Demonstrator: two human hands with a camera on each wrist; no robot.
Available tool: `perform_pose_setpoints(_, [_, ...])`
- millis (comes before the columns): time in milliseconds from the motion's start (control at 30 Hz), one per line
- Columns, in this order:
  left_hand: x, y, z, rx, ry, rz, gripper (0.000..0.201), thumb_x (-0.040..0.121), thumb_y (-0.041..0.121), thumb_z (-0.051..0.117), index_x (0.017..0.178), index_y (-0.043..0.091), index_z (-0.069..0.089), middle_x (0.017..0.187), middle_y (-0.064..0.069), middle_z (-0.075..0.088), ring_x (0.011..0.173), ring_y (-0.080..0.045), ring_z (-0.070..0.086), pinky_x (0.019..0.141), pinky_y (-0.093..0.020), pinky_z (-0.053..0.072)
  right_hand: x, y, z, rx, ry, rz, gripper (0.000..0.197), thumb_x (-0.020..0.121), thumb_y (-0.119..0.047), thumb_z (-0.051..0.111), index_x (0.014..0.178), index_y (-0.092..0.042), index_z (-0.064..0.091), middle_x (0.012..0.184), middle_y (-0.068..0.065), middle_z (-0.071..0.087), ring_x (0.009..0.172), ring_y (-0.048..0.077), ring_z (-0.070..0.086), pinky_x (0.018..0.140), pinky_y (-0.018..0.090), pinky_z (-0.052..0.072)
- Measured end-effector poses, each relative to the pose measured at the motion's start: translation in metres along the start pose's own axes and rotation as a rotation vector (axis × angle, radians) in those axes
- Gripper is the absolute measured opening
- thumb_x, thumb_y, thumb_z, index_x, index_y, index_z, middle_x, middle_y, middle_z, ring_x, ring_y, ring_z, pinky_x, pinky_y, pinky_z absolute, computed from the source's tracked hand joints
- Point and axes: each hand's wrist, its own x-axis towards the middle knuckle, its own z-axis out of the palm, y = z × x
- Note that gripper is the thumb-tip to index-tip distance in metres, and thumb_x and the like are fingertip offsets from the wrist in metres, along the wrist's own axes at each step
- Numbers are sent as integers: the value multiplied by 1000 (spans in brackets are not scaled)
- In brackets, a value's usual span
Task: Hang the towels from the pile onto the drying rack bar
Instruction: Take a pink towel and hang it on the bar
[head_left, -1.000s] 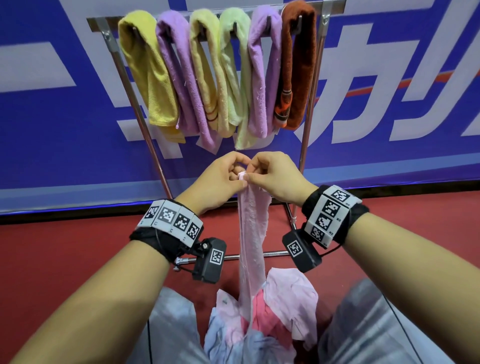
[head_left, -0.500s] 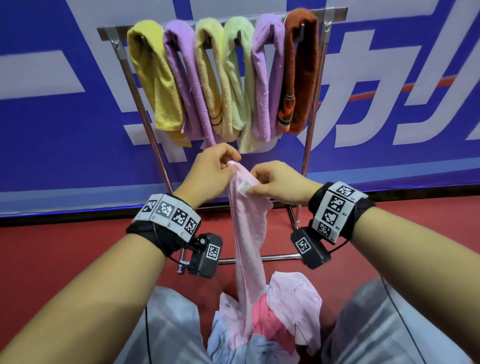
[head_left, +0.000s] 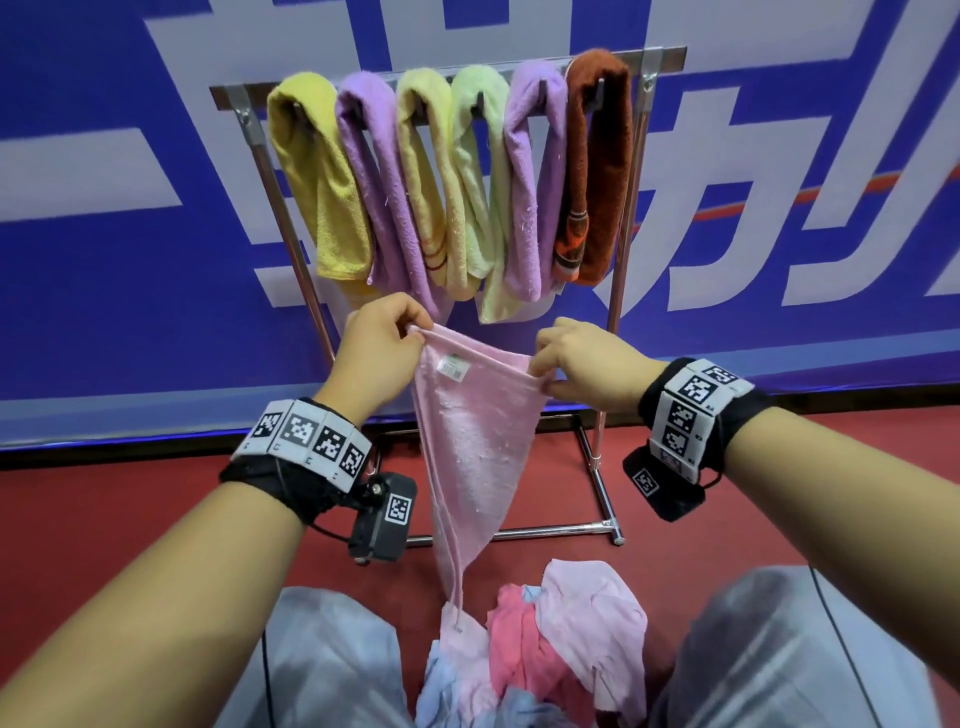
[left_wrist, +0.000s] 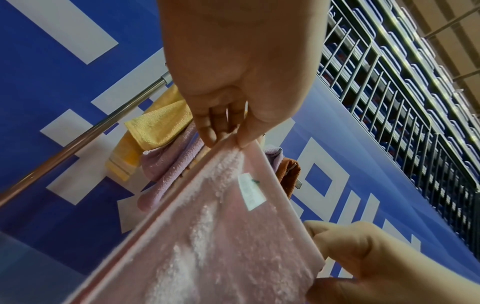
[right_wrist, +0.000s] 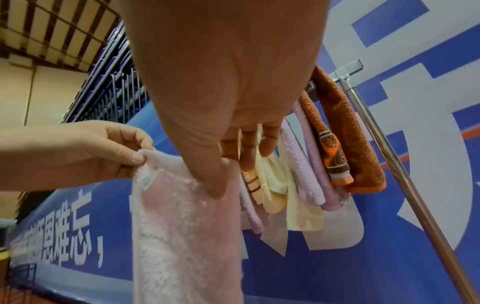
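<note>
Both hands hold the pink towel (head_left: 475, 441) by its top hem, below and in front of the drying rack bar (head_left: 540, 65).

Left hand (head_left: 376, 345): fingers pinched tight on the left corner, thumb against fingertip, confirmed in the left wrist view (left_wrist: 233, 135). Right hand (head_left: 582, 364): thumb pressed on the front face, fingers curled behind the hem; the right wrist view (right_wrist: 215, 181) shows the same. Neither hand has spread fingers; both are narrow pinches on cloth.

Why this hold: two points on one edge pull the hem flat and give a straight leading edge to pass over the bar. My read is that the edge isn't fully spread, since the cloth narrows to a point below. The care label (head_left: 454, 368) sits just under the hem near the left corner, so this looks like a true hem.

The towel's tail hangs down toward the pile (head_left: 545, 639) lying on the red floor (head_left: 104, 519) between the person's knees; whether it touches the pile, I can't tell.

The bar already carries six towels: yellow (head_left: 317, 182), purple (head_left: 374, 176), pale yellow (head_left: 428, 171), light green (head_left: 480, 171), purple (head_left: 535, 171), brown (head_left: 600, 156). They're bunched narrow, presumably to save bar length.

Risk: little bare bar is left; the short stub at the left end (head_left: 244, 93) looks the likeliest slot.
</note>
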Motion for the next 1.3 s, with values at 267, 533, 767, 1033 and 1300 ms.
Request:
perform_pose_setpoints(267, [-3, 2, 3, 40, -39, 48, 20, 87, 0, 57, 84, 17, 68, 72, 7, 60, 66, -9, 54, 63, -21, 39, 0, 3, 2, -27, 29, 191, 12, 86, -20, 57, 78, -13, 62, 81, 0, 44, 84, 24, 47, 60, 34, 39])
perform_pose_setpoints(533, [2, -3, 2, 32, -33, 42, 24, 86, -1, 58, 80, 21, 67, 76, 4, 63, 70, -10, 55, 64, -20, 42, -1, 17, 3, 20, 196, 167, 29, 94, -29, 60, 77, -9, 73, 128, -3, 58, 106, 24, 51, 68, 30, 39])
perform_pose_setpoints(767, [6, 0, 2, -5, 18, -7, 20, 86, 0, 60, 81, 17, 68, 72, 10, 60, 60, 2, 50, 56, -7, 38, 1, 23, -8, 396, 336, 363, 20, 81, -24, 72, 70, -7, 70, 70, 7, 68, 70, 22, 62, 66, 38, 51])
perform_pose_setpoints(1033, [8, 1, 3, -82, 28, -67, 25, 86, 1, 61, 77, 24, 66, 74, 8, 61, 63, -4, 51, 60, -13, 42, 2, 20, -27, 711, 469, 399, 17, 85, -27, 74, 75, -13, 75, 73, 3, 72, 66, 11, 63, 68, 32, 54])
perform_pose_setpoints(1300, [7, -1, 3, -181, 0, -122, 21, 85, 2, 66, 80, 23, 69, 72, 6, 62, 69, -10, 54, 71, -26, 46, -1, 24, -24, 627, 553, 343, 11, 88, -27, 72, 82, -18, 75, 68, -20, 63, 62, -9, 57, 62, 13, 42])
